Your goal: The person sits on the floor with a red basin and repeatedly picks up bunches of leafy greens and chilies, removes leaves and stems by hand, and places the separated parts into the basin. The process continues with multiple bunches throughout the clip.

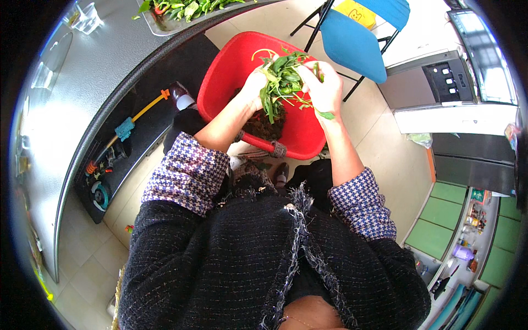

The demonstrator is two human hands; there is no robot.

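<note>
A bunch of leafy green stems (284,78) is gripped in my left hand (253,88), above a red plastic bin (305,138). On the bunch's right side, my right hand (326,84) pinches some of the leaves and stems, its fingertips partly hidden by foliage. One loose leaf hangs by my right wrist. Dark, crumbled plant matter (268,128) lies at the bottom of the bin, partly covered by my left forearm and the bunch. The bin's near rim has a red handle bar (258,141) with grey wrapping at its ends.
On the dark table (107,49) at left, a metal tray (159,28) holds green leaves and a few red pieces, with clear plastic cups (87,20) nearby. A blue folding chair (350,45) stands beyond the bin. Below the tabletop, a black shelf (142,136) carries toys and a bottle.
</note>
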